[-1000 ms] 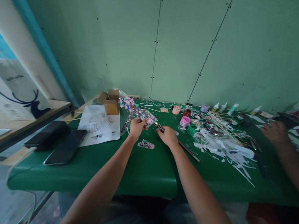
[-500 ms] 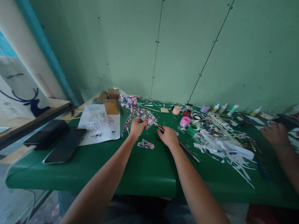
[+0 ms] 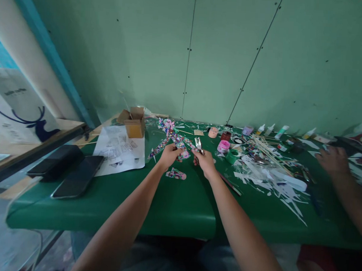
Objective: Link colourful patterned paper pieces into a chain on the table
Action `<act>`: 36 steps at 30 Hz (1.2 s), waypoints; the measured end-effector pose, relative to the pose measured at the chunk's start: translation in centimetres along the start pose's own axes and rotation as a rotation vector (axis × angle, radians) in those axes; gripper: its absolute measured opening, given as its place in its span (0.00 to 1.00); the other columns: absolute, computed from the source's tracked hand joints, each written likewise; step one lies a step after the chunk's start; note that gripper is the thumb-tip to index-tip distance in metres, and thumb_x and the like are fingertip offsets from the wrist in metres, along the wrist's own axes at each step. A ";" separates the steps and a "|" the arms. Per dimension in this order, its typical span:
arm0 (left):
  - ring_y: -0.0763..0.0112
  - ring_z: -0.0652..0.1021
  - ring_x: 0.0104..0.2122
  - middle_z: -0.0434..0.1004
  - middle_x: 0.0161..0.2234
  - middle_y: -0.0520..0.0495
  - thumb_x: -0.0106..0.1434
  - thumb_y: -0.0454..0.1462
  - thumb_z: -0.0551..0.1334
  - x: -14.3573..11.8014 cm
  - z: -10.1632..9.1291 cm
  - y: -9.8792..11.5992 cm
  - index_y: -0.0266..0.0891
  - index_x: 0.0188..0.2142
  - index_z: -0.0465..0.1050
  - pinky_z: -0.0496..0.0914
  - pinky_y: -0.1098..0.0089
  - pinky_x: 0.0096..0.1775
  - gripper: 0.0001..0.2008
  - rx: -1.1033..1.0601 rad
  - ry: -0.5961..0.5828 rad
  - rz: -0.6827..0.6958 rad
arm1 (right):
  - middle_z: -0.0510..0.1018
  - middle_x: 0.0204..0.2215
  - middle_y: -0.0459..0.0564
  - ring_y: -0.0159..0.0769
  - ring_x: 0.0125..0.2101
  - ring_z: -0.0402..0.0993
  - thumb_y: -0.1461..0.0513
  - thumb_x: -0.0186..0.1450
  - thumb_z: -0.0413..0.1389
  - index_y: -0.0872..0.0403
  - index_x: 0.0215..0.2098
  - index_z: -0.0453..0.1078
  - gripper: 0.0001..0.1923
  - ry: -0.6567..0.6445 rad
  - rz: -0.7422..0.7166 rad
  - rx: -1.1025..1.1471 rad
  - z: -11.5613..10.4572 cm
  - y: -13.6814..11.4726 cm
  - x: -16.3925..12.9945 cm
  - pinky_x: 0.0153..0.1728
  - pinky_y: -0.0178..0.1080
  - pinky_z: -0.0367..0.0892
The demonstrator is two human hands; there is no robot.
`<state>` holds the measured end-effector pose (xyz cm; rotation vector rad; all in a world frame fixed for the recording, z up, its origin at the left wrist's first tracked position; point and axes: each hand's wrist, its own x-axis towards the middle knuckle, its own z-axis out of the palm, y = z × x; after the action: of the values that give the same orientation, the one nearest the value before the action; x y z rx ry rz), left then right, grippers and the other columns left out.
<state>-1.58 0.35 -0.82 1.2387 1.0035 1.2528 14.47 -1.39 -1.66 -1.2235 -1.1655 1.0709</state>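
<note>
My left hand (image 3: 169, 156) is closed on a multicoloured, speckled paper figure (image 3: 166, 128) with long limb-like strips, which it holds above the table. In my right hand (image 3: 206, 163) is a metal tool that looks like pliers (image 3: 198, 143), its jaws pointing up and away from me. My right fingertips are also close to the end of one strip of the figure; whether they touch it I cannot tell. Below my hands, a loose speckled piece (image 3: 176, 174) with a rounded pink end lies on the green table (image 3: 164, 215).
Paint jars, a pink one (image 3: 223, 146) and a green one (image 3: 233, 155), stand right of centre. Beyond them lie paper strips (image 3: 257, 178), sticks and glue bottles (image 3: 280, 132). A printed sheet (image 3: 119, 154), a cardboard box (image 3: 135, 127) and a phone (image 3: 78, 176) are left. A co-worker's hand (image 3: 334, 161) works at right.
The figure has turned and shifted right in my left hand. The pliers have swung from pointing at the figure to pointing upward, away from it.
</note>
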 end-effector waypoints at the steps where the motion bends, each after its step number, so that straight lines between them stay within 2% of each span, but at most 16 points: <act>1: 0.76 0.69 0.21 0.65 0.21 0.53 0.47 0.41 0.68 0.0 0.0 0.0 0.36 0.25 0.69 0.71 0.72 0.22 0.12 0.006 -0.018 -0.001 | 0.66 0.15 0.42 0.30 0.16 0.63 0.50 0.51 0.60 0.53 0.23 0.65 0.16 -0.012 0.007 0.069 0.0 -0.1 -0.1 0.17 0.33 0.59; 5: 0.77 0.68 0.20 0.63 0.21 0.54 0.48 0.41 0.67 0.0 -0.1 -0.1 0.37 0.23 0.66 0.71 0.72 0.21 0.13 0.040 0.008 -0.006 | 0.67 0.18 0.41 0.29 0.17 0.64 0.47 0.52 0.57 0.54 0.31 0.69 0.20 -0.077 0.046 0.323 -0.3 -0.4 0.0 0.18 0.33 0.60; 7: 0.77 0.67 0.20 0.61 0.20 0.55 0.48 0.42 0.67 0.1 -0.2 -0.3 0.37 0.23 0.65 0.70 0.72 0.21 0.14 0.054 0.015 -0.008 | 0.67 0.17 0.41 0.29 0.16 0.64 0.46 0.52 0.58 0.54 0.29 0.68 0.20 -0.069 0.033 0.278 -0.4 -0.4 0.0 0.17 0.33 0.60; 10: 0.77 0.67 0.19 0.62 0.20 0.55 0.49 0.43 0.66 0.1 -0.3 -0.4 0.38 0.23 0.64 0.69 0.72 0.20 0.14 0.064 -0.017 -0.002 | 0.66 0.15 0.41 0.29 0.16 0.63 0.48 0.49 0.62 0.54 0.25 0.66 0.19 0.013 -0.014 0.130 -0.5 -0.2 0.1 0.17 0.33 0.60; 14: 0.78 0.66 0.17 0.62 0.19 0.55 0.50 0.44 0.66 -0.1 -0.2 -0.2 0.38 0.23 0.65 0.66 0.74 0.18 0.14 0.079 -0.092 0.018 | 0.65 0.15 0.40 0.30 0.16 0.63 0.51 0.50 0.62 0.54 0.26 0.65 0.17 0.170 -0.005 0.142 -0.7 0.0 0.4 0.17 0.33 0.59; 17: 0.78 0.66 0.16 0.62 0.18 0.55 0.50 0.44 0.66 -0.2 -0.2 -0.1 0.37 0.23 0.66 0.64 0.75 0.17 0.14 0.104 -0.133 0.031 | 0.65 0.16 0.41 0.30 0.17 0.63 0.52 0.51 0.61 0.53 0.25 0.64 0.15 0.188 0.024 0.119 -1.0 0.1 0.6 0.17 0.34 0.59; 20: 0.78 0.67 0.14 0.62 0.17 0.56 0.50 0.44 0.66 0.0 -0.2 -0.2 0.38 0.23 0.64 0.62 0.75 0.16 0.14 0.117 -0.039 0.035 | 0.67 0.18 0.43 0.32 0.17 0.65 0.51 0.55 0.57 0.53 0.27 0.64 0.13 0.145 0.003 -0.036 -1.0 0.1 0.5 0.18 0.34 0.58; 24: 0.76 0.68 0.14 0.63 0.17 0.56 0.50 0.44 0.66 0.3 -0.4 -0.2 0.38 0.24 0.63 0.62 0.75 0.15 0.14 0.078 0.179 0.022 | 0.69 0.17 0.46 0.33 0.20 0.67 0.53 0.60 0.50 0.53 0.23 0.64 0.14 0.130 -0.156 -0.518 -0.8 -0.2 0.1 0.21 0.33 0.55; 27: 0.75 0.70 0.15 0.63 0.17 0.57 0.49 0.44 0.66 0.5 -0.7 0.1 0.39 0.25 0.62 0.65 0.74 0.17 0.15 -0.020 0.283 0.021 | 0.72 0.20 0.48 0.33 0.22 0.67 0.55 0.61 0.51 0.54 0.22 0.66 0.14 0.085 -0.195 -0.808 -0.6 -0.2 -0.2 0.22 0.32 0.51; 31: 0.73 0.71 0.16 0.61 0.15 0.58 0.47 0.44 0.67 0.6 -0.8 0.3 0.39 0.24 0.60 0.68 0.72 0.19 0.17 -0.101 0.317 0.006 | 0.74 0.22 0.48 0.31 0.22 0.67 0.55 0.62 0.51 0.54 0.24 0.68 0.14 -0.029 -0.188 -0.957 -0.3 -0.1 -0.4 0.21 0.32 0.47; 36: 0.72 0.73 0.17 0.63 0.16 0.57 0.46 0.44 0.69 0.5 -0.7 0.2 0.39 0.24 0.60 0.69 0.71 0.20 0.19 -0.113 0.278 0.004 | 0.75 0.24 0.49 0.31 0.23 0.68 0.55 0.62 0.51 0.54 0.25 0.69 0.13 -0.054 -0.242 -0.996 -0.1 -0.3 -0.7 0.22 0.32 0.47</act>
<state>-2.26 0.90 -0.62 0.9979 1.1118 1.4927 14.46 -2.14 -1.38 -1.7219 -1.9328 0.2963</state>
